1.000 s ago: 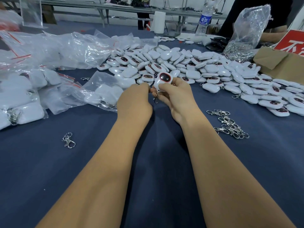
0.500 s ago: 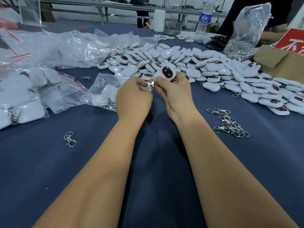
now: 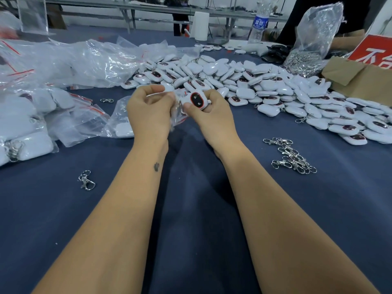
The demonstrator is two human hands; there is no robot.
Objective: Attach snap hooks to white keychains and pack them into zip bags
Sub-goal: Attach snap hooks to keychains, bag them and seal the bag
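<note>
My right hand (image 3: pixel 209 115) grips a white keychain (image 3: pixel 197 100) with a dark, red-rimmed oval face turned up. My left hand (image 3: pixel 149 111) pinches the mouth of a small clear zip bag (image 3: pixel 177 115) that hangs between both hands, right beside the keychain. Any snap hook on this keychain is hidden by the fingers and bag. A big heap of white keychains (image 3: pixel 265 85) lies beyond my hands. Loose snap hooks (image 3: pixel 292 155) sit in a small pile to the right, and a single snap hook (image 3: pixel 86 180) lies to the left.
Packed zip bags (image 3: pixel 27 124) and crumpled clear plastic (image 3: pixel 80 60) cover the left side of the blue cloth. A plastic bag of metal hooks (image 3: pixel 311 43), a cardboard box (image 3: pixel 360 77) with a red sign, and a water bottle (image 3: pixel 259 22) stand at the back right.
My left hand has let go of the hook end and picked up a clear zip bag. My right hand has turned the keychain face up and brought it to the bag's mouth.
</note>
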